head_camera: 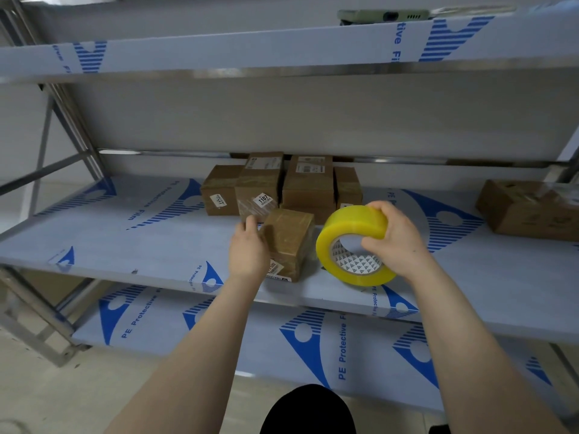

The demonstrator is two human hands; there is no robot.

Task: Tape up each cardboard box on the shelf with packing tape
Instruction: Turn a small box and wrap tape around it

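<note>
A small cardboard box (289, 239) with tape over its top stands near the front of the middle shelf (156, 242). My left hand (249, 252) rests against its left side, fingers fairly straight. My right hand (396, 238) grips a big yellow roll of packing tape (352, 245) just right of that box, thumb inside the core and fingers over the outer rim. Behind stands a cluster of several brown boxes (282, 186) with white labels.
Another cardboard box (529, 208) sits at the right end of the middle shelf. An upper shelf (282, 48) overhangs, with a phone-like device (383, 15) on it. A lower shelf (266, 346) lies below. Metal uprights (69, 120) stand at left.
</note>
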